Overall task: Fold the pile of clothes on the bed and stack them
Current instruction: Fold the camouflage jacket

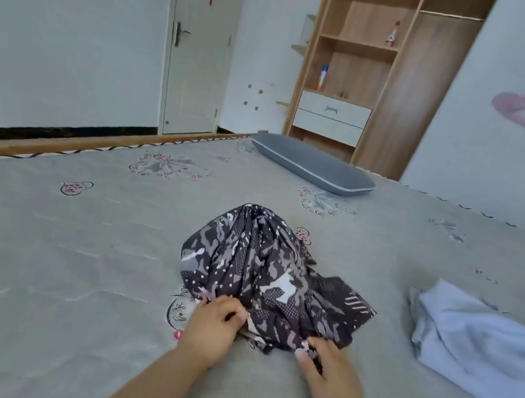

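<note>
1. Gripping the near edge of the patterned garment [265,272], the person is working with both hands at once: the left hand [216,322] is pinching the cloth at its left near corner with curled fingers, and the right hand [326,365] is pinching the right near corner in the same way.
2. The garment is lying bunched on the bed [81,259], rising to a gathered peak on the far side, so it is probably needing to be spread flat before any fold.
3. To do this step well, the person is likely needing to pull the two corners apart and toward the body, keeping both pinches even so the edge comes straight.
4. The garment is sitting just beyond both hands, touching them at its near hem.
5. A pale blue cloth [480,351] is waiting well apart on the right side of the bed, not yet neatly folded.
</note>
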